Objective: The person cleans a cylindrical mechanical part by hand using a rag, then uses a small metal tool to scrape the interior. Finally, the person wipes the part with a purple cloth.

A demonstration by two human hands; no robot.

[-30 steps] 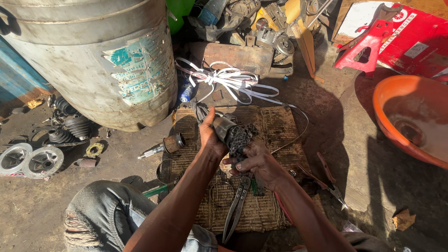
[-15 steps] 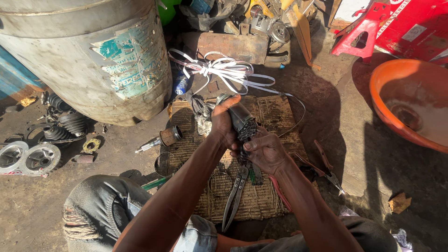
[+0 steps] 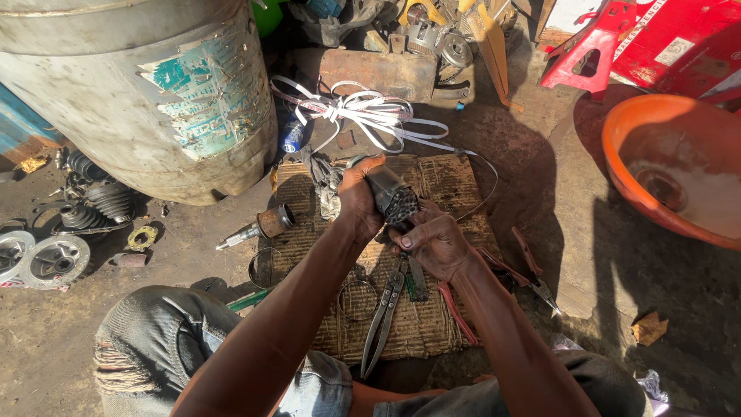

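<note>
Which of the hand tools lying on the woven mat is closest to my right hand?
The long grey metal pliers, lying just below the right hand. The red-handled pliers lie farther right, towards the mat edge.

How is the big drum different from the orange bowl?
The drum is grey metal with a torn blue-green label; the bowl is plain orange. The drum stands tall at top left, with its inside hidden; the bowl is low and wide at right, showing its inside. Both are round and sit on the dirt ground.
</note>
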